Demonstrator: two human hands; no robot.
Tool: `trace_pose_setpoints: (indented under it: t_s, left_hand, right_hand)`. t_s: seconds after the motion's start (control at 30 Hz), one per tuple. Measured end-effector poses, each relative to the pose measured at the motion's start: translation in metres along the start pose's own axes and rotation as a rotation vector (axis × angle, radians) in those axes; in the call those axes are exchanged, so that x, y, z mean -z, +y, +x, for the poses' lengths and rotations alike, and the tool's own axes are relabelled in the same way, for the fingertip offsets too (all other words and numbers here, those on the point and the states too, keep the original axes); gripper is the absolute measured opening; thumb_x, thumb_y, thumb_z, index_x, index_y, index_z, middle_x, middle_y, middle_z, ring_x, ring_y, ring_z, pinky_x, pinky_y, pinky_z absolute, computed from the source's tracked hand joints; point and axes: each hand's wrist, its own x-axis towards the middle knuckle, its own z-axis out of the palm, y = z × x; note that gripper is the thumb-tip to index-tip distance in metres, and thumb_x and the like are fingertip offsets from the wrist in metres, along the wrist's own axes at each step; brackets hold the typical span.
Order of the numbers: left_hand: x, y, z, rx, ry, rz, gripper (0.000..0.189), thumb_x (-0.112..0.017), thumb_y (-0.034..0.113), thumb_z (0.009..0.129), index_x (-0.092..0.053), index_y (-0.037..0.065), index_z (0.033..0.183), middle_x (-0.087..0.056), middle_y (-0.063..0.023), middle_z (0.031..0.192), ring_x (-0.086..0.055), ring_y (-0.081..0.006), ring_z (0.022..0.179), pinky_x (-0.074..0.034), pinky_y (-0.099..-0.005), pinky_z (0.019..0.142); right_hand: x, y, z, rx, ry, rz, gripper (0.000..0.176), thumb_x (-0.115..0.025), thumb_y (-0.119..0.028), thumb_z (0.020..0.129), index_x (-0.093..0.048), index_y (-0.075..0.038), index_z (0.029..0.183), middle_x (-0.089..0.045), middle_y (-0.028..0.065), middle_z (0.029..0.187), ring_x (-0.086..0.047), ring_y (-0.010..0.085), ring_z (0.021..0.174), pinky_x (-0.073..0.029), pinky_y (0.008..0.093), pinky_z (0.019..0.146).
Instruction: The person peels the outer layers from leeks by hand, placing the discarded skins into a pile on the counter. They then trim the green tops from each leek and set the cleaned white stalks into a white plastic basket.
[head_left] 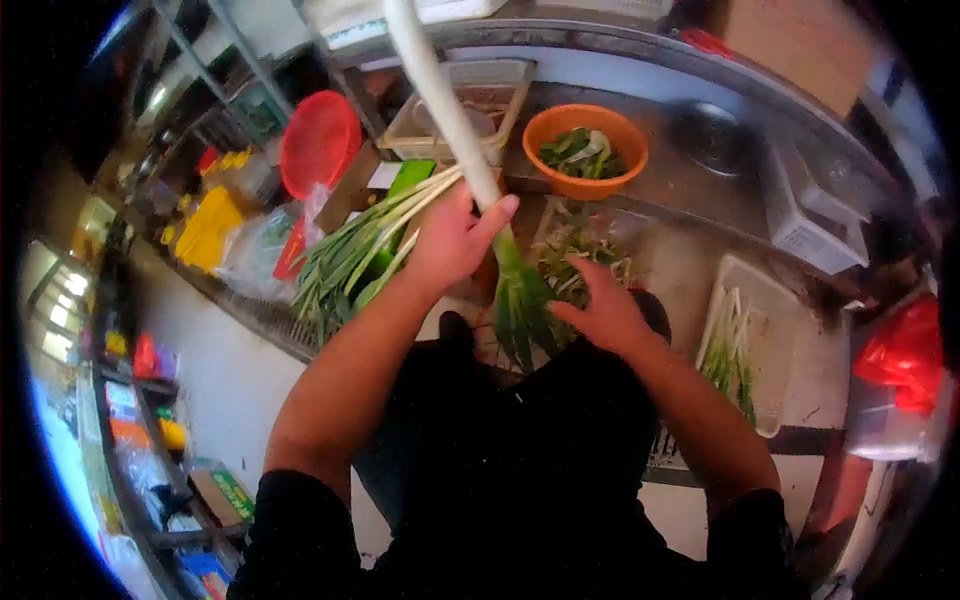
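My left hand (462,238) is closed around a thick leek (447,110), with its long white stalk pointing up and away and its green leaves hanging toward my lap. My right hand (606,308) is beside those leaves, thumb and fingers apart, holding nothing. Just left of my left hand lies a bunch of thin green onions (362,250), white ends toward the leek. Beyond my right hand is a heap of leafy trimmings (580,255), partly hidden by the hand. More green onions (735,345) lie in a pale plastic tray (768,300) at the right.
An orange bowl (638,160) holding greens stands on the low ledge ahead, near a cream plastic basket (520,85). A red basin (320,145) and yellow items (208,228) are at the left. A white crate (815,235) and red bag (900,350) stand at the right.
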Motion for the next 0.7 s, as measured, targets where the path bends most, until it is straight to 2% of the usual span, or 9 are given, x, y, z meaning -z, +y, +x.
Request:
trace_pose_setpoints:
  t_s: [0.1,0.17,0.23,0.27,0.33,0.4,0.53,0.63,0.7]
  left_hand:
    - [0.0,0.041,0.005,-0.288,0.019,-0.164,0.031,-0.068,0.026,0.087,-0.056,0.002,0.102,-0.064,-0.0069,0.078,-0.063,-0.0138,0.075,-0.048,-0.029,0.065]
    - [-0.002,0.047,0.011,-0.293,-0.009,-0.219,0.027,-0.067,0.022,0.087,-0.058,0.002,0.102,-0.063,-0.0051,0.08,-0.062,-0.0139,0.078,-0.049,-0.0288,0.07]
    - [-0.015,0.04,0.017,-0.255,-0.209,-0.924,0.018,-0.064,0.017,0.089,-0.059,0.002,0.099,-0.062,-0.0054,0.078,-0.062,-0.0142,0.078,-0.052,-0.0313,0.074]
    - [-0.017,0.038,0.012,-0.068,-0.428,-1.11,0.01,-0.062,0.01,0.089,-0.059,0.004,0.096,-0.06,-0.005,0.075,-0.06,-0.0143,0.073,-0.053,-0.0343,0.078]
    - [-0.02,0.025,0.021,-0.078,-0.445,-1.153,0.008,-0.062,0.01,0.088,-0.058,0.004,0.094,-0.058,-0.0042,0.073,-0.058,-0.0134,0.069,-0.052,-0.034,0.077]
    - [-0.024,0.012,0.03,-0.098,-0.407,-1.191,0.006,-0.062,0.008,0.088,-0.056,0.005,0.089,-0.055,-0.0026,0.068,-0.053,-0.0115,0.06,-0.052,-0.0332,0.076]
    - [-0.032,-0.007,0.055,-0.152,-0.392,-1.295,0.007,-0.061,0.008,0.087,-0.055,0.005,0.086,-0.053,-0.0023,0.066,-0.05,-0.0103,0.057,-0.052,-0.0319,0.073]
    - [-0.043,-0.023,0.066,-0.109,-0.364,-1.24,0.009,-0.062,0.008,0.087,-0.055,0.004,0.085,-0.052,-0.0024,0.066,-0.047,-0.0098,0.055,-0.049,-0.0288,0.064]
    - [-0.044,-0.036,0.066,0.052,-0.357,-1.137,0.011,-0.063,0.01,0.087,-0.054,0.004,0.085,-0.051,-0.0018,0.066,-0.047,-0.0095,0.055,-0.045,-0.0263,0.056]
  right_hand:
    - [0.009,-0.055,0.023,-0.055,-0.05,0.076,0.06,-0.062,-0.04,0.087,-0.042,-0.002,0.129,-0.058,0.0246,0.113,-0.056,0.0412,0.105,-0.046,0.047,0.088]
    - [0.013,-0.073,0.026,-0.075,-0.018,0.032,0.056,-0.06,-0.039,0.089,-0.043,-0.002,0.128,-0.059,0.0252,0.109,-0.058,0.042,0.1,-0.048,0.0476,0.084]
    - [0.016,-0.084,0.029,-0.113,0.008,-0.014,0.053,-0.057,-0.039,0.091,-0.043,-0.002,0.126,-0.06,0.0259,0.106,-0.059,0.0428,0.095,-0.049,0.0481,0.08]
    - [0.018,-0.088,0.032,-0.059,0.054,-0.017,0.051,-0.056,-0.038,0.091,-0.044,-0.002,0.125,-0.06,0.0255,0.102,-0.06,0.0432,0.092,-0.049,0.0492,0.077]
    - [0.025,-0.087,0.039,-0.032,0.093,-0.04,0.049,-0.055,-0.038,0.092,-0.045,-0.001,0.123,-0.061,0.0252,0.099,-0.06,0.0437,0.089,-0.049,0.0502,0.075]
    - [0.036,-0.08,0.053,-0.051,-0.094,-0.251,0.049,-0.056,-0.037,0.092,-0.045,-0.001,0.122,-0.061,0.0248,0.101,-0.06,0.0432,0.091,-0.049,0.0499,0.075]
    - [0.059,-0.089,0.079,-0.042,-0.211,-0.226,0.049,-0.055,-0.037,0.092,-0.045,-0.001,0.122,-0.062,0.0239,0.101,-0.06,0.043,0.093,-0.049,0.0495,0.077]
    - [0.043,-0.063,0.084,-0.001,-0.177,-0.111,0.048,-0.055,-0.038,0.092,-0.045,-0.002,0.124,-0.062,0.0234,0.103,-0.059,0.0431,0.095,-0.048,0.0499,0.08]
    - [0.016,-0.059,0.08,-0.128,-0.002,-0.041,0.041,-0.056,-0.035,0.092,-0.049,-0.009,0.123,-0.062,0.0232,0.101,-0.059,0.0428,0.093,-0.048,0.0456,0.08]
